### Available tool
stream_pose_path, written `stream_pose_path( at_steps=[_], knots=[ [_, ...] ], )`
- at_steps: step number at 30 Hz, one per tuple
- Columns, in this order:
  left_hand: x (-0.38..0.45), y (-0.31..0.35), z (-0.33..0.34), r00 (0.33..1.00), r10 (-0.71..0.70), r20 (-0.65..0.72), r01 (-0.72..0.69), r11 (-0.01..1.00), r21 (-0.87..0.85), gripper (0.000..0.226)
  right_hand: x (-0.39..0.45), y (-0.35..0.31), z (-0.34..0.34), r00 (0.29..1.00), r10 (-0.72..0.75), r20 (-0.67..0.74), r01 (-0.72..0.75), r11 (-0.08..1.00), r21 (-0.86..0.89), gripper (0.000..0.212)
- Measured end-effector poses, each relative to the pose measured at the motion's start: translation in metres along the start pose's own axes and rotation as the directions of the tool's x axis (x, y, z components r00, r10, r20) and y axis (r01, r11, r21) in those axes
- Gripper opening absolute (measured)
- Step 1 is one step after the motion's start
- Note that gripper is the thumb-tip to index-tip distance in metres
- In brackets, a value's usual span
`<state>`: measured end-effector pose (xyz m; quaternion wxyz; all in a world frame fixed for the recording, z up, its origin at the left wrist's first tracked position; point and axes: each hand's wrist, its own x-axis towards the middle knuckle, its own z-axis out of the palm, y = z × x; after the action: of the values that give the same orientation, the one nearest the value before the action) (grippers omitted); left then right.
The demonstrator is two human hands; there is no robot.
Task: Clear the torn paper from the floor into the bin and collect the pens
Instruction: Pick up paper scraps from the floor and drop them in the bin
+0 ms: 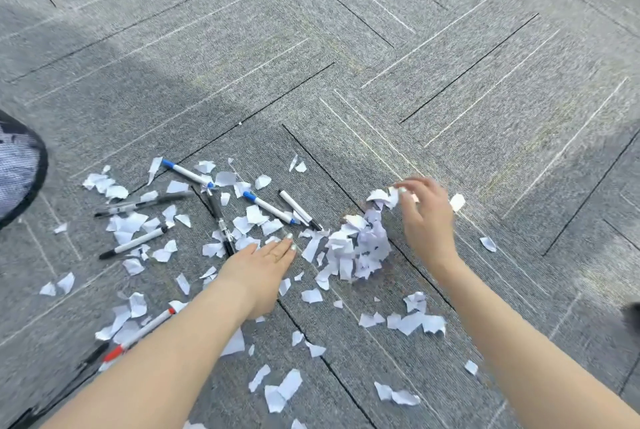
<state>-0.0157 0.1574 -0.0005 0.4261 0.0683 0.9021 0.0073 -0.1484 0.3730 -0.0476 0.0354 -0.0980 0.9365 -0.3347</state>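
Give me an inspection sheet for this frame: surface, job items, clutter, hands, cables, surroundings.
Surface: grey carpet tiles, sunlit patches, dark seams.
Paper: scraps scattered widely; a gathered pile between the hands.
Pens: several loose among the scraps, including a blue-capped pen, a black pen and a red pen partly under the left forearm.
Bin: dark mesh rim at the left edge, mostly out of frame.
Clutter: nothing seen beyond the job's things.
Left hand: flat, fingers straight, on the carpet beside the pile.
Right hand: blurred, fingers curled, pinching scraps at the pile's top.
Cables: nothing seen.
Surroundings: dark shapes at the top right corner and right edge, unidentifiable.
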Motion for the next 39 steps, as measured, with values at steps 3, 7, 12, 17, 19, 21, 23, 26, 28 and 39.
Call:
stream_pose_path(
  at_steps=[3, 7, 12, 17, 19, 21, 23, 26, 28, 39],
  knots=[
    [0.001, 0.003, 0.001, 0.999, -0.016, -0.049, 0.016, 1.000, 0.004, 0.076, 0.022, 0.033, -0.020, 0.903, 0.380, -0.201, -0.395, 0.918, -0.036, 0.032],
    [0.001, 0.011, 0.000, 0.984, -0.030, -0.178, 0.022, 0.999, -0.046, 0.070, -0.004, 0.016, 0.006, 0.959, 0.282, -0.010, -0.281, 0.955, -0.089, 0.027],
    [-0.001, 0.000, 0.010, 0.970, -0.085, -0.226, 0.006, 0.944, -0.328, 0.071, -0.029, -0.024, 0.028, 0.996, 0.074, 0.049, -0.079, 0.991, 0.110, 0.025],
    [-0.008, -0.006, 0.019, 0.939, -0.166, -0.302, -0.052, 0.797, -0.601, 0.041, 0.015, -0.013, 0.029, 0.984, 0.113, 0.141, -0.099, 0.990, -0.099, 0.034],
    [-0.010, -0.004, 0.018, 0.897, -0.256, -0.359, -0.081, 0.705, -0.705, 0.036, -0.003, -0.017, 0.034, 0.975, 0.046, 0.216, -0.017, 0.991, -0.135, 0.032],
    [-0.010, -0.002, 0.017, 0.854, -0.335, -0.398, -0.112, 0.629, -0.769, 0.034, -0.043, -0.024, 0.040, 0.944, -0.092, 0.318, 0.139, 0.982, -0.128, 0.035],
    [-0.009, 0.000, 0.017, 0.832, -0.355, -0.426, -0.126, 0.627, -0.769, 0.032, -0.080, -0.029, 0.043, 0.906, -0.192, 0.377, 0.249, 0.962, -0.110, 0.040],
    [-0.003, 0.004, 0.024, 0.826, -0.346, -0.445, -0.108, 0.678, -0.727, 0.034, -0.088, -0.027, 0.045, 0.970, -0.106, 0.218, 0.134, 0.984, -0.115, 0.045],
    [0.001, 0.007, 0.033, 0.845, -0.353, -0.402, -0.021, 0.729, -0.684, 0.044, -0.077, -0.026, 0.046, 0.989, -0.016, 0.147, 0.039, 0.988, -0.150, 0.057],
    [-0.037, 0.007, 0.090, 0.784, -0.363, -0.503, -0.078, 0.747, -0.660, 0.047, -0.093, -0.044, 0.079, 0.918, -0.305, 0.254, 0.373, 0.882, -0.289, 0.031]
  ],
)
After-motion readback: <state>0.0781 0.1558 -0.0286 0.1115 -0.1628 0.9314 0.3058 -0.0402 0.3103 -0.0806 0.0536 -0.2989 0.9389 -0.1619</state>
